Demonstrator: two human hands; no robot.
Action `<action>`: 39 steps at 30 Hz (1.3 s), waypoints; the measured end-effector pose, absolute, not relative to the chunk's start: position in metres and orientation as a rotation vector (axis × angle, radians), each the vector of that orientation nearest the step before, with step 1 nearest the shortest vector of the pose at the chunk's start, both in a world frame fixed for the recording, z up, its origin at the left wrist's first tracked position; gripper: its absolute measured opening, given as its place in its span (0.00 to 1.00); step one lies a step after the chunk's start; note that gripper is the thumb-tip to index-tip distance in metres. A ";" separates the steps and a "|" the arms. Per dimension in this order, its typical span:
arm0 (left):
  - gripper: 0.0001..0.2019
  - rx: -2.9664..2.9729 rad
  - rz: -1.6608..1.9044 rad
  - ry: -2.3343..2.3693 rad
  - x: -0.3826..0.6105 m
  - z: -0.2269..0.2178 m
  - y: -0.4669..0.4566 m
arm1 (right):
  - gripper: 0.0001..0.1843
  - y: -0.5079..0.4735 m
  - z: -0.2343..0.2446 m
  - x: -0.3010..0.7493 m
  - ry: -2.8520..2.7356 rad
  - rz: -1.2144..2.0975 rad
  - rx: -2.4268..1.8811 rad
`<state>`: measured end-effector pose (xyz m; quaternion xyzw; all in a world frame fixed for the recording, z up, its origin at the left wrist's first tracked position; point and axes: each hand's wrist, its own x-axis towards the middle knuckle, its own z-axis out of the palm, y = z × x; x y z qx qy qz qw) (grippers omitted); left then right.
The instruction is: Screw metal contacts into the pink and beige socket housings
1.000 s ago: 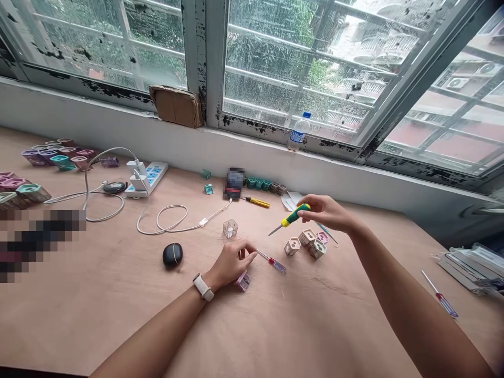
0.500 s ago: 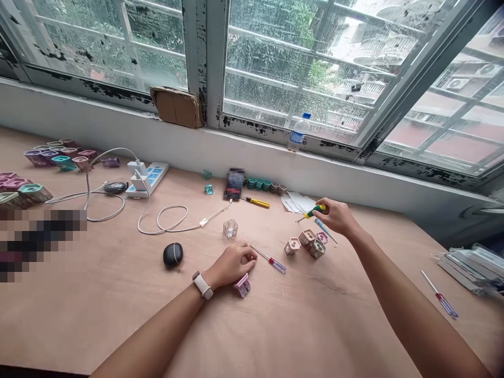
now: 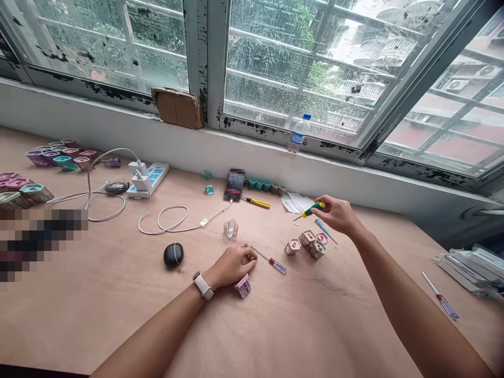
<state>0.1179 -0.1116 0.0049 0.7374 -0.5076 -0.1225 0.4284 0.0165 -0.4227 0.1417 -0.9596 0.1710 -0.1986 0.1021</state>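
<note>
My right hand (image 3: 338, 214) grips a yellow-and-green screwdriver (image 3: 314, 209), its tip slanting down to the left beside a tiny pale piece too small to name. My left hand (image 3: 235, 263) rests on the tabletop with its fingers curled in; whatever they may hold is hidden. Touching or just below that hand lies a pink pencil-sharpener part (image 3: 243, 286). Close to its fingertips is a screwdriver with a clear purple-and-red handle (image 3: 277, 265). A clear faceted case (image 3: 230, 229) stands behind the left hand. Below the right hand, several small sharpener-like pieces (image 3: 307, 238) sit grouped.
A blue screwdriver (image 3: 323, 228) lies under my right hand. White paper (image 3: 297, 202), a yellow cutter (image 3: 258, 202) and a phone-like device (image 3: 235, 184) lie at the back. To the left are a black case (image 3: 173, 255), cables and a power strip (image 3: 156, 176). Another screwdriver (image 3: 447, 306) lies far right.
The screwdriver in my right hand has tilted steeper, with its tip lower and slightly further left. My left hand stays where it was.
</note>
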 end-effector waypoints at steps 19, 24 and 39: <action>0.05 1.836 -0.300 -1.261 0.117 0.007 -0.112 | 0.11 -0.428 0.127 0.020 0.505 -0.511 -2.936; 0.06 1.829 -0.290 -1.269 0.117 0.006 -0.111 | 0.12 -0.414 0.135 0.016 0.458 -0.447 -2.884; 0.05 1.826 -0.294 -1.258 0.118 0.005 -0.111 | 0.10 -0.374 0.142 0.020 0.309 -0.356 -2.829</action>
